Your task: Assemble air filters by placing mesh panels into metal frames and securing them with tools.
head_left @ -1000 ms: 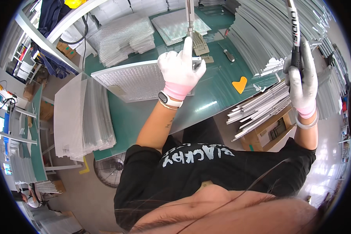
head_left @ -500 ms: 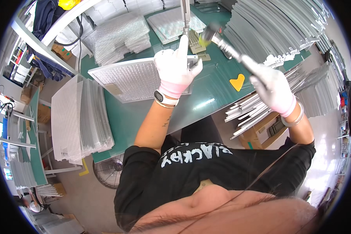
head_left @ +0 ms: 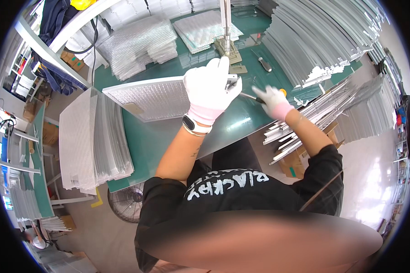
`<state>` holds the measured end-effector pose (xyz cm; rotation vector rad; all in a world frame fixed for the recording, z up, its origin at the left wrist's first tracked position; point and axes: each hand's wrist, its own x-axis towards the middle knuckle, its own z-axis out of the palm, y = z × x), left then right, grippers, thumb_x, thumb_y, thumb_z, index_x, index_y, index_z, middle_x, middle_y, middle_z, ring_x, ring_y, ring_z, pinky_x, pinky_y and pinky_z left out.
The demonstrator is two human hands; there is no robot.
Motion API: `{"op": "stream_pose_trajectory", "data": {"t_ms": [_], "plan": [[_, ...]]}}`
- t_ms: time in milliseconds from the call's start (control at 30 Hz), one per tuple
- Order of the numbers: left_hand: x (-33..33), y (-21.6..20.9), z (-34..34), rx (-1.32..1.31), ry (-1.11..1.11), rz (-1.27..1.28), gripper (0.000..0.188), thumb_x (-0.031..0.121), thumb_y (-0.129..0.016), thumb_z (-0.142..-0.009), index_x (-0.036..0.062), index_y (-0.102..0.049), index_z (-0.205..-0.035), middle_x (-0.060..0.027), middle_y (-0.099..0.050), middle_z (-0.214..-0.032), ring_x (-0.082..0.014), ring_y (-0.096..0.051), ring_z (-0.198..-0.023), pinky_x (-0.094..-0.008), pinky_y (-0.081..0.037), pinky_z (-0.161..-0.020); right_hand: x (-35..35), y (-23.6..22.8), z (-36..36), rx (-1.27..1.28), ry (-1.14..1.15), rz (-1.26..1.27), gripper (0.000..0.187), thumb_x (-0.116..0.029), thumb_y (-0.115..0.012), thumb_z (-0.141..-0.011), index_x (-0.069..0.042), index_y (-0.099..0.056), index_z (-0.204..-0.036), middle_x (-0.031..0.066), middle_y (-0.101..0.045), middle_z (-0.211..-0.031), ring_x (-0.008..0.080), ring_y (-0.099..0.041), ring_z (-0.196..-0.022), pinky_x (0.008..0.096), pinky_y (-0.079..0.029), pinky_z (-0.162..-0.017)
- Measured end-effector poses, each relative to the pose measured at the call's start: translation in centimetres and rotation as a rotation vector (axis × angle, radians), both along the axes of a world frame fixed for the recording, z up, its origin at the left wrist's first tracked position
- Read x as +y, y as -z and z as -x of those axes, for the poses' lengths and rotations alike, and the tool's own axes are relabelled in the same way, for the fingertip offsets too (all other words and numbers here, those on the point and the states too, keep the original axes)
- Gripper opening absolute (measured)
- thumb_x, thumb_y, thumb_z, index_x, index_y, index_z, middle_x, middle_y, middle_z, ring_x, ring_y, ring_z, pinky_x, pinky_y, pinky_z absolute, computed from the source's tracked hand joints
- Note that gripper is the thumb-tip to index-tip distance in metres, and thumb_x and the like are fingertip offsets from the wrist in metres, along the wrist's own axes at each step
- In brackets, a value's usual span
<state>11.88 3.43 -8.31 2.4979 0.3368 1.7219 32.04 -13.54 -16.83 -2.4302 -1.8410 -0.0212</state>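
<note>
My left hand (head_left: 208, 88), in a white glove with a pink cuff, is closed round a slim silver metal bar (head_left: 226, 25) that rises away from me. The same hand is at the upper right corner of a framed mesh filter panel (head_left: 155, 96), which stands tilted on the green table. To its right, my gloved right hand (head_left: 274, 102) grips a hammer (head_left: 249, 96) by its dark handle. The shaft points at the panel's corner beside my left hand, and the hammer head is mostly hidden there. Some right-hand fingers are motion-blurred.
Mesh sheets (head_left: 95, 141) stand stacked at the left, with more piles (head_left: 139, 45) behind. Metal strips (head_left: 323, 36) fill the right side. A screwdriver (head_left: 265, 64) and beige plates (head_left: 234, 57) lie on the table (head_left: 255, 120). A yellow scraper (head_left: 283, 92) is partly hidden.
My right hand has swung the hammer down and left from its raised position to the panel's corner. My left hand and the bar have shifted slightly right and nearer to me.
</note>
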Motion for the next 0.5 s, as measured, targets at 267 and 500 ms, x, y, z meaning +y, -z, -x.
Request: {"op": "stream_pose_trajectory", "data": {"t_ms": [267, 500], "plan": [[0.5, -0.3, 0.6, 0.089, -0.18, -0.14, 0.031, 0.034, -0.076, -0.067, 0.0149, -0.052, -0.064, -0.002, -0.044, -0.063, -0.0214, -0.049, -0.061, -0.0376, -0.036, -0.062, 14.4, -28.6, 6.0, 0.164, -0.288, -0.794, 0.057, -0.022, -0.069, -0.087, -0.008, -0.048, -0.138, 0.015, -0.053, -0.13, 0.0246, -0.051, -0.122, 0.0338, -0.037, -0.104], [0.9, -0.3, -1.3, 0.035, -0.15, -0.108, 0.028, 0.032, -0.075, -0.066, 0.015, -0.054, -0.059, -0.001, -0.047, -0.06, -0.0217, -0.049, -0.06, -0.0393, -0.036, -0.064, 16.3, -30.7, 6.1, 1.249, -0.658, -0.968, 0.014, -0.022, -0.067, -0.09, -0.012, -0.063, -0.1, -0.0031, -0.062, -0.075, 0.0054, -0.056, -0.058, 0.0201, -0.047, -0.055]]}}
